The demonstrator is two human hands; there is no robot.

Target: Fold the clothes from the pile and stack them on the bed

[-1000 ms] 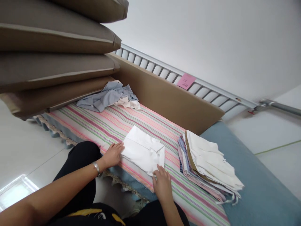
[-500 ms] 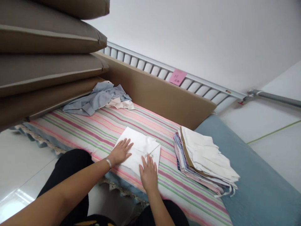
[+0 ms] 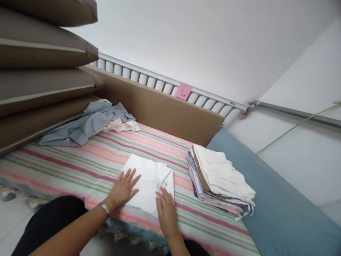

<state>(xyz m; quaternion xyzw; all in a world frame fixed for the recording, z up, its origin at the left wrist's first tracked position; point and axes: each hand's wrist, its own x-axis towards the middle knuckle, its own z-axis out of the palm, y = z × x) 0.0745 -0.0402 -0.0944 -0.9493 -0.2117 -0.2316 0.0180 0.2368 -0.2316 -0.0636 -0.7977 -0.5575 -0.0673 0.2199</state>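
Observation:
A white folded shirt point(image 3: 147, 181) lies flat on the striped bedsheet point(image 3: 106, 160), with a collar-like fold and a small dark mark near its right edge. My left hand point(image 3: 124, 188), a silver bracelet at its wrist, rests on the shirt's left part with fingers spread. On the lower right part lies my right hand point(image 3: 166, 209), palm down and fingers stretched out. Neither hand grasps anything. To the right sits a stack of folded clothes point(image 3: 221, 174), white on top, with brown, blue and pink layers beneath.
Crumpled blue-grey clothing point(image 3: 90, 121) and a pale garment point(image 3: 121, 125) lie at the back left, beside piled brown cushions point(image 3: 45, 85). A brown board point(image 3: 160, 110) stands along the back, before a radiator point(image 3: 135, 76) bearing a pink note point(image 3: 183, 91).
The camera view has shifted, so the scene sits further left. Both hands stay flat on the white shirt, the right one slightly nearer its lower edge.

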